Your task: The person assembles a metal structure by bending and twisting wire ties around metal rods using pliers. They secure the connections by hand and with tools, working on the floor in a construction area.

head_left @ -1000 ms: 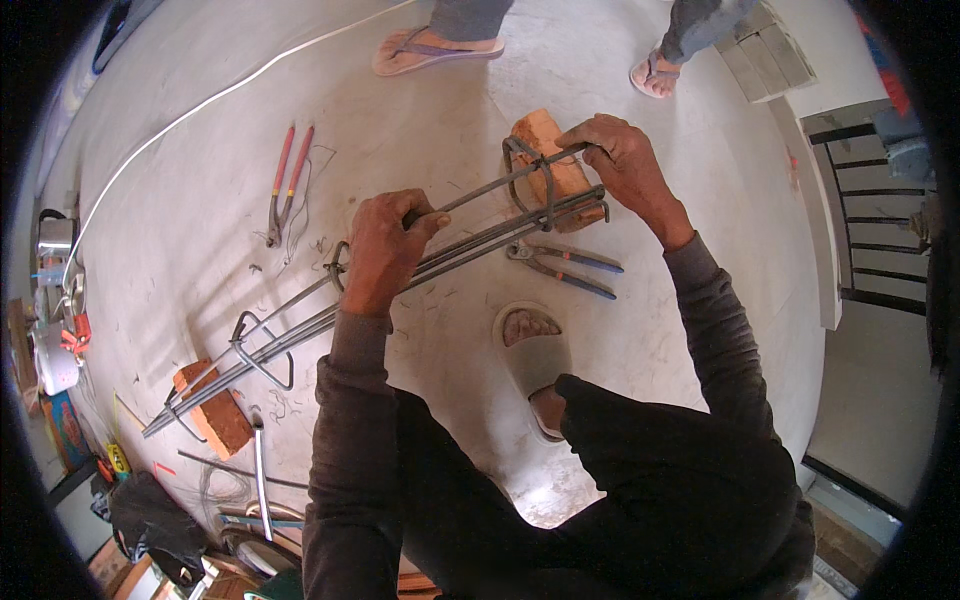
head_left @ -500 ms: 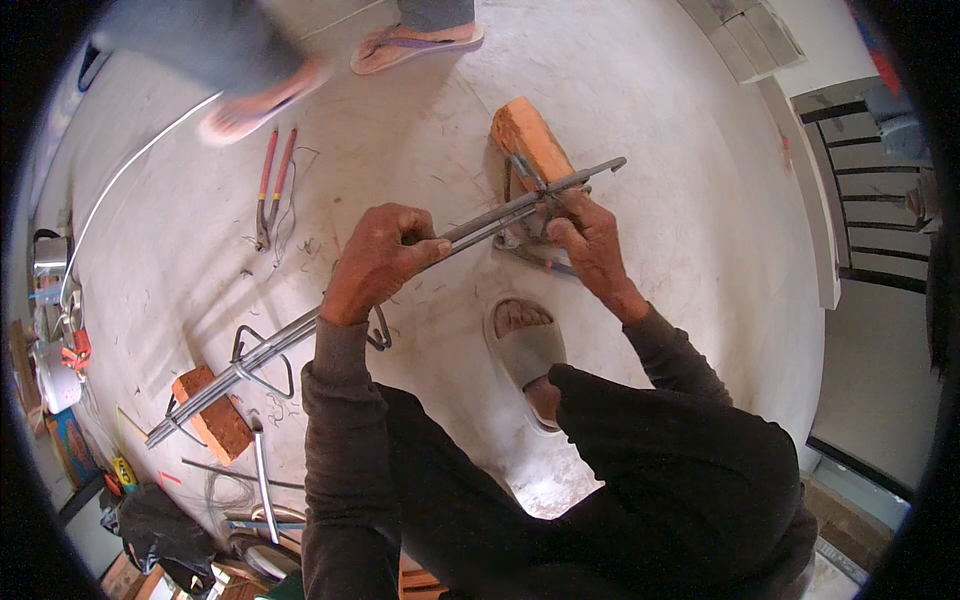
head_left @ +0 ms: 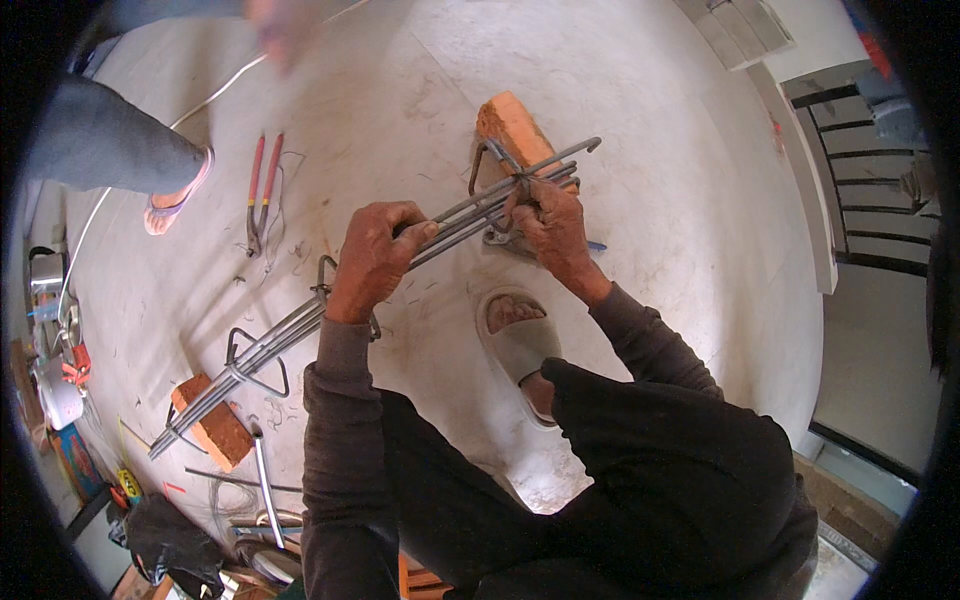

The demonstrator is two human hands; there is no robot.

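Left hand point(head_left: 374, 252) clenched on steel bars point(head_left: 462, 236), right hand point(head_left: 558, 226) grasping bent hoop point(head_left: 500, 157) near upper brick point(head_left: 516, 124); uneven tug could, I reckon, skew hoop along bars.

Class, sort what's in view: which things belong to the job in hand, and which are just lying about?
In the job:
bars, gripped by the left hand
loops around them, one at the right hand
left brick, right brick beneath
perhaps red pliers, lying apart

Apparently lying about:
white cable
metal tube
black bundle
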